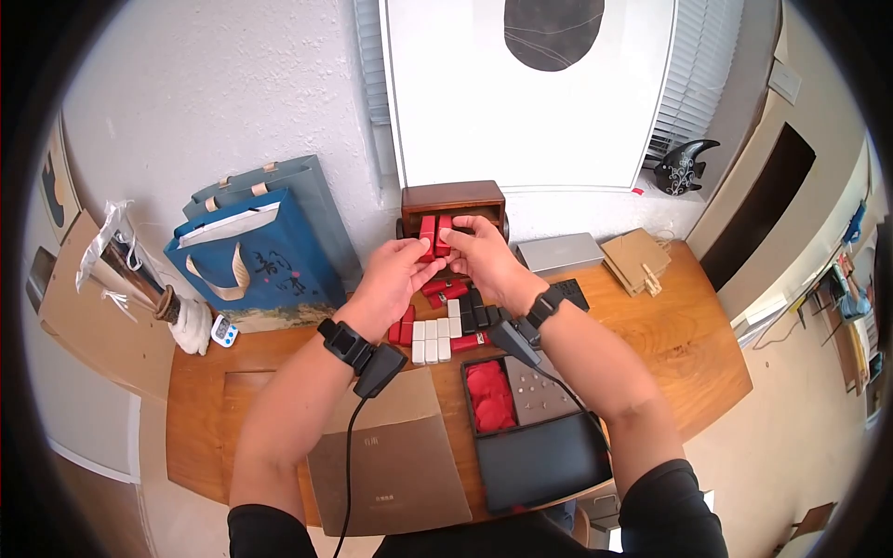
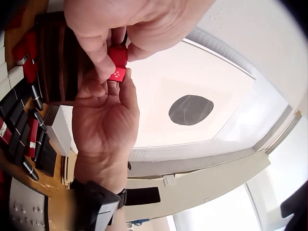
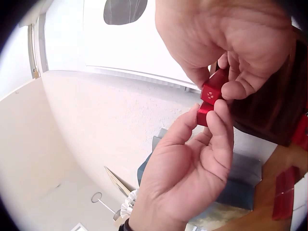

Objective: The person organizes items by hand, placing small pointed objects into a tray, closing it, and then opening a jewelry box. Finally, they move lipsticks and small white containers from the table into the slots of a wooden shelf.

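Two red blocks (image 1: 434,234) held side by side, upper middle of the frame, before a brown box (image 1: 453,197). Left hand (image 1: 395,274) pinching one, right hand (image 1: 484,251) pinching the other.

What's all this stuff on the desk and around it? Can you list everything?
Red blocks: two, red, pinched between both hands.
Small blocks: many, red, white and black, on wooden table.
Wooden box: one, brown, behind the hands.
Tray: one, black, red lining, table front.
Folder: one, brown, table front.
Gift bags: two, blue, left.
Fish figurine: one, black, sill.
Left hand, right hand: raised together.
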The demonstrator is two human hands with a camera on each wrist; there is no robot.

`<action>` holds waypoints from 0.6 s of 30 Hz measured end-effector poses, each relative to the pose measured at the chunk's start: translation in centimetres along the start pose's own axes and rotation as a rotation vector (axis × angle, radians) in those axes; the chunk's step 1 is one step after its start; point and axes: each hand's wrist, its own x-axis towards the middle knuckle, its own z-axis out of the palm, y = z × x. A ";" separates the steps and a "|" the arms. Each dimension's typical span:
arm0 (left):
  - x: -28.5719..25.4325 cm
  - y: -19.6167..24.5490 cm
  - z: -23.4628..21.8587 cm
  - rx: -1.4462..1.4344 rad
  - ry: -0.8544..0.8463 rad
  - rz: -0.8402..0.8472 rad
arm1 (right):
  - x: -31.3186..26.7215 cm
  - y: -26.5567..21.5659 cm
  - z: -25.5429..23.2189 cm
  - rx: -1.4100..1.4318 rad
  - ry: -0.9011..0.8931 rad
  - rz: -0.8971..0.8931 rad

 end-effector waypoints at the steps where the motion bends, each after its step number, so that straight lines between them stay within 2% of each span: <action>1: 0.6 -0.2 -0.4 -0.002 0.011 0.016 | 0.3 0.0 0.0 -0.041 0.005 0.008; 6: 2.7 -1.0 -1.1 -0.010 0.077 0.033 | 1.4 0.2 0.9 -0.145 0.072 -0.015; 8: 3.2 -1.2 -1.0 -0.016 0.128 0.065 | 2.2 0.8 1.1 -0.120 0.078 -0.150; 12: 3.3 -1.1 -0.8 0.002 0.168 0.105 | 3.0 1.4 1.2 -0.126 0.037 -0.204; 14: 3.0 -1.0 -0.5 0.190 0.232 0.174 | 3.0 1.5 1.1 -0.143 0.053 -0.240; 18: 3.6 -1.0 -0.6 0.283 0.258 0.205 | 4.2 1.5 1.4 -0.227 0.103 -0.234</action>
